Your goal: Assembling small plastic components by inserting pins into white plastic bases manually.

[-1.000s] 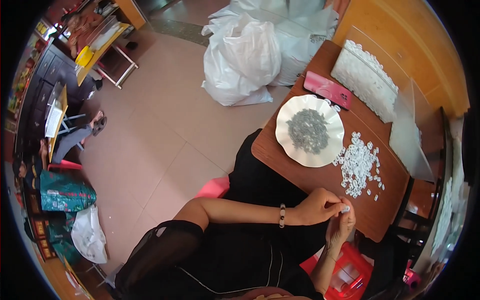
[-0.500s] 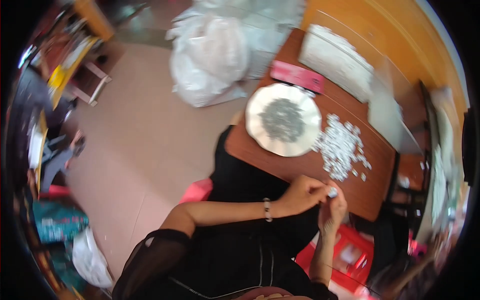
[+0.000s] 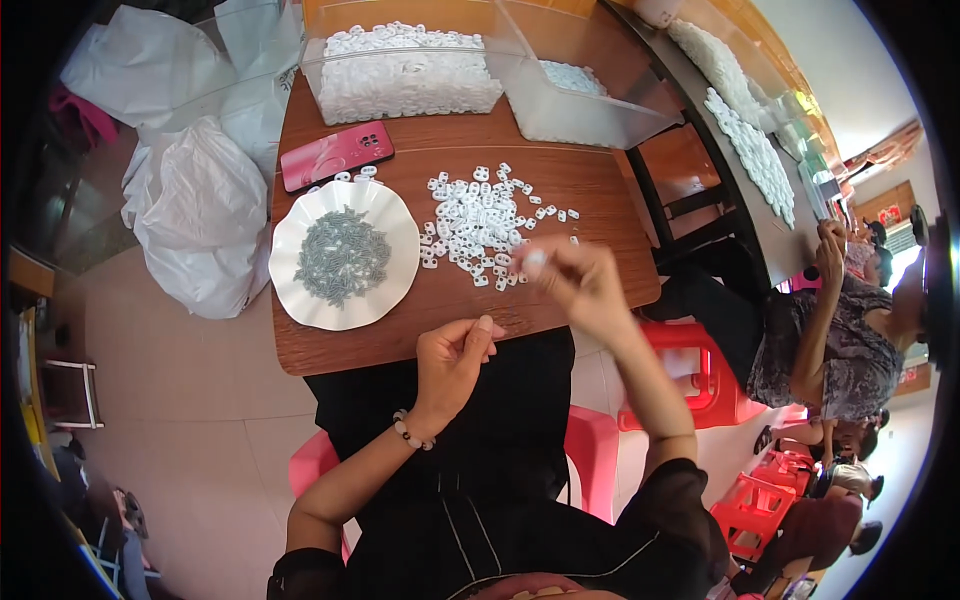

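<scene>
My right hand (image 3: 585,285), smeared by motion, pinches a small white plastic piece (image 3: 535,260) above the near right edge of a loose pile of white two-holed plastic pieces (image 3: 478,215). At the table's front edge my left hand (image 3: 450,365) is closed, thumb against curled fingers. Whatever those fingers may hold is hidden. A beaded bracelet circles that wrist. Left of the pile stands a white scalloped plate (image 3: 290,270) holding a heap of small grey metal pins or screws (image 3: 345,255).
Behind the plate lies a pink phone (image 3: 337,157). Clear bins (image 3: 410,95) of white pieces stand at the back of the brown table (image 3: 460,320). White sacks (image 3: 200,215) sit on the left. At right are a red stool (image 3: 690,375) and a seated person (image 3: 850,340).
My hands, formerly together around a white piece, have parted. The right one is now over the pile's edge; the left stays by the table's front. The view has turned.
</scene>
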`<state>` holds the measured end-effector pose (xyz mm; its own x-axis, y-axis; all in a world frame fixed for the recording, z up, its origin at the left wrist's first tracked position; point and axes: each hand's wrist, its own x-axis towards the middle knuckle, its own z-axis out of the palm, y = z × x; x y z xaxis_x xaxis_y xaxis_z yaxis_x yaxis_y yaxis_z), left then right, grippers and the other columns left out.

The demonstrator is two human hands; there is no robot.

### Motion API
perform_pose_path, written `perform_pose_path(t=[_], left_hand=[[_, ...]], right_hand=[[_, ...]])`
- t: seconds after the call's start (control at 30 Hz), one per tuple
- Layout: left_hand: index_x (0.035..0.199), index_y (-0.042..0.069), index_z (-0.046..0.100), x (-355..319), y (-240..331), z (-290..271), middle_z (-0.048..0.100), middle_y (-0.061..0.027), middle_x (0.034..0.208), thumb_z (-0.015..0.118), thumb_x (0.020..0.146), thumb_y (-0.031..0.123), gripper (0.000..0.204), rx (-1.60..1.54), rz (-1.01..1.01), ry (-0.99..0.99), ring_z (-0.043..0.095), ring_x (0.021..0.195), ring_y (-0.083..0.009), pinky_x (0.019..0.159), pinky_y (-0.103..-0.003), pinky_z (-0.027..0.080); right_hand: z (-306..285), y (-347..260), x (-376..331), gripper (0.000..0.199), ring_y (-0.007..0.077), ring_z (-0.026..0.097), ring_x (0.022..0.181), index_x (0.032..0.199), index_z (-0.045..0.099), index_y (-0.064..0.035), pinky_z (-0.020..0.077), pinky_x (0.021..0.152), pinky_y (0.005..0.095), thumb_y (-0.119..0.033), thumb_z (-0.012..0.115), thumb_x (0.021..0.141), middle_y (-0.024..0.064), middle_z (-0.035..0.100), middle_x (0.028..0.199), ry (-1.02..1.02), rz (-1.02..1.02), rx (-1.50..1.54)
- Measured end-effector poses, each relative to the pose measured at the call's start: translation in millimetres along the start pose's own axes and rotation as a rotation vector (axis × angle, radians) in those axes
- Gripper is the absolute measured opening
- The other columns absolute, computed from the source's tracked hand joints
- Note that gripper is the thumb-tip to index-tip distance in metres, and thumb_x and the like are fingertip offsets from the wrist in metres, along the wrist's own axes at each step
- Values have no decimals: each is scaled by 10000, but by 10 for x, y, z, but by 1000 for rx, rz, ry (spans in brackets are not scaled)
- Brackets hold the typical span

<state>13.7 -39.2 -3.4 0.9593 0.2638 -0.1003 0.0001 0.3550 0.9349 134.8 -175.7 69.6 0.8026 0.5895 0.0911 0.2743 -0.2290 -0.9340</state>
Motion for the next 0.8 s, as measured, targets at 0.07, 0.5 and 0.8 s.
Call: perform_pose_path(t=[0.07, 0.5, 0.8], left_hand=[[817, -20, 685, -21, -4, -29, 594, 6, 640, 571, 939, 184, 263, -2, -17, 2, 499, 585, -25, 551, -179, 405], [785, -16, 680, 22, -11, -49, 590, 9, 629, 571, 931, 184, 270, -37, -75, 5, 496, 573, -26, 544, -179, 400], [788, -12, 683, 29, -1, -56, 595, 9, 632, 574, 931, 200, 277, -33, -92, -4, 502, 577, -23, 547, -179, 405]], right_hand=[[-200, -168, 419, 221, 54, 561, 689, 1000, 658, 5, 440, 598, 212, -189, 621, 902, 9, 647, 795, 124, -159, -193], [-970, 150, 1824, 213, 136, 653, 789, 988, 673, 21, 494, 711, 263, -148, 611, 873, 121, 701, 848, 633, -368, -654], [-321, 541, 1084, 167, 270, 611, 759, 952, 642, -26, 482, 731, 358, -7, 607, 790, 134, 652, 806, -124, -373, -812]])
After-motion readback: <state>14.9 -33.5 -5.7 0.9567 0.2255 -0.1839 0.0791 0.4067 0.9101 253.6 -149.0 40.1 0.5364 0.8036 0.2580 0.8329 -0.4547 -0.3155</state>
